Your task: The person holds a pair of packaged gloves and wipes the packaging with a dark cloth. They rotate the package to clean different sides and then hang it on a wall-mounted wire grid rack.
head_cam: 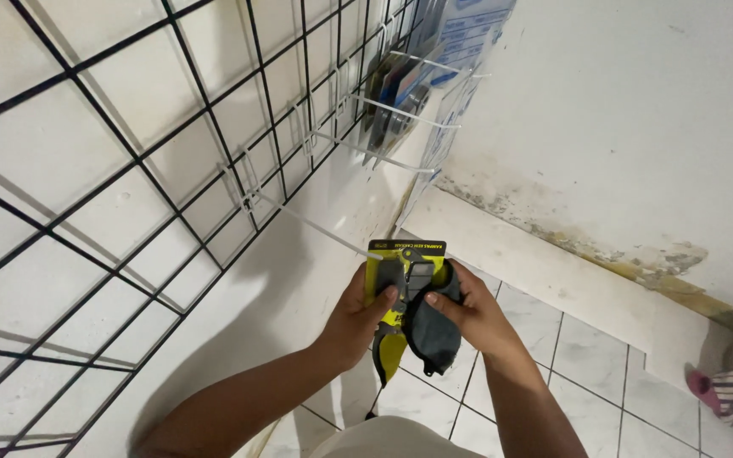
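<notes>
Both hands, left hand [358, 315] and right hand [472, 315], clasp a yellow carded package [406, 280]; white peg hook [316, 224] points at ten o'clock.

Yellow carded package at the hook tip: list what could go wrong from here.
The yellow carded package is held by both the left hand and the right hand right at the tip of the white hook. If its hang hole misses the tip, the card may bend or tear.

The dark items droop from the card's lower end; a loose grip could drop them on the tiled floor.

The bare hook tip could jab a finger.
</notes>
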